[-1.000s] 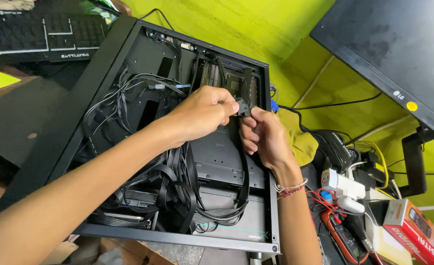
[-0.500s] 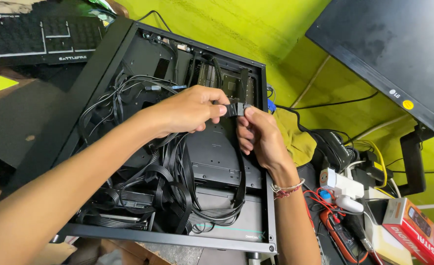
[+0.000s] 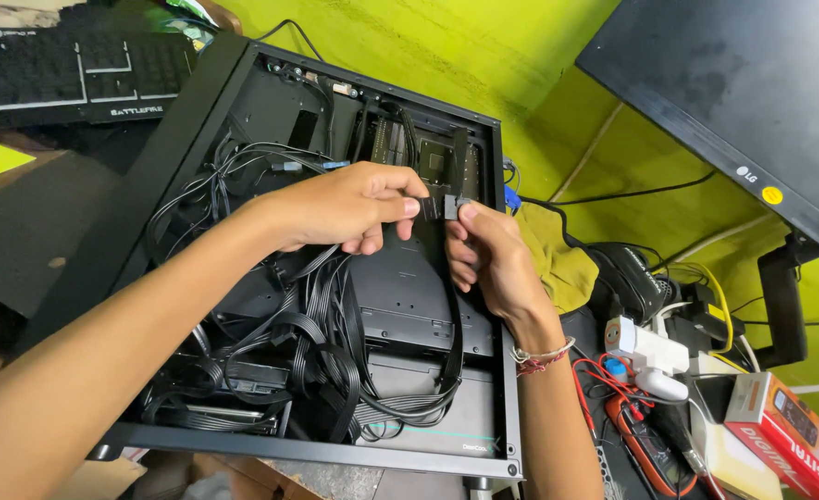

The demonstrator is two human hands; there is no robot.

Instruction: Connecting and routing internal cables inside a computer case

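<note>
An open black computer case (image 3: 507, 306) lies on its side, full of flat black cables (image 3: 335, 343). Over its middle, my left hand (image 3: 345, 204) pinches one black cable connector between thumb and fingers. Facing it, my right hand (image 3: 488, 259) pinches a second black connector (image 3: 448, 206). The two connectors meet end to end between my fingertips. A flat cable hangs from them down into the case. My right wrist wears a thread bracelet (image 3: 539, 356).
A black keyboard (image 3: 67, 69) lies at the top left. A black monitor (image 3: 733, 102) stands at the right on its stand. White power adapters (image 3: 645, 356), a red boxed item (image 3: 784, 435), a multimeter (image 3: 641, 444) and loose wires crowd the lower right. The wall is yellow-green.
Both hands stayed together over the case, shifting slightly left in view. The two connectors are now held end to end between my fingertips.
</note>
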